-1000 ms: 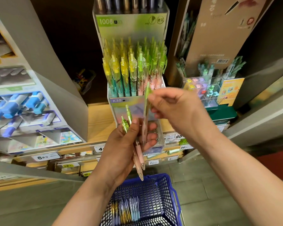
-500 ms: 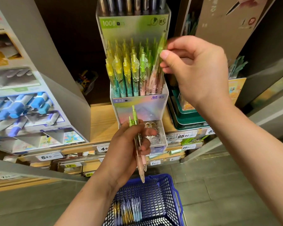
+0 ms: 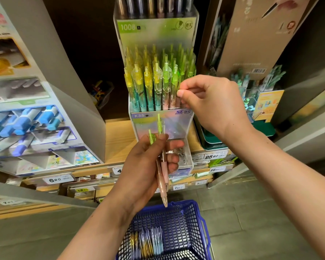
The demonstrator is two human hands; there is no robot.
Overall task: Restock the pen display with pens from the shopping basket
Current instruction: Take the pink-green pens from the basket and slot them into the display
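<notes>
The clear pen display (image 3: 178,122) stands on the shelf, packed with upright yellow and green pens. My right hand (image 3: 214,104) is at its right end, thumb and forefinger pinching a green-topped pink pen (image 3: 175,81) that stands in the front row. My left hand (image 3: 139,169) is just below the display and grips two green-and-pink pens (image 3: 162,166), tips pointing down. Beneath my arms hangs the blue shopping basket (image 3: 176,218), with several gold, blue and lilac pens (image 3: 148,243) lying in it.
A rack of blue correction tapes (image 3: 26,121) fills the left shelf. A brown pen-refill stand (image 3: 251,34) and a small clear bin of green pens (image 3: 251,87) stand at the right. Price tags (image 3: 211,156) line the wooden shelf edge. Below is grey floor.
My right hand carried one pen up from my left hand, then lowered it into the display's right end. My left hand stays put with two pens left.
</notes>
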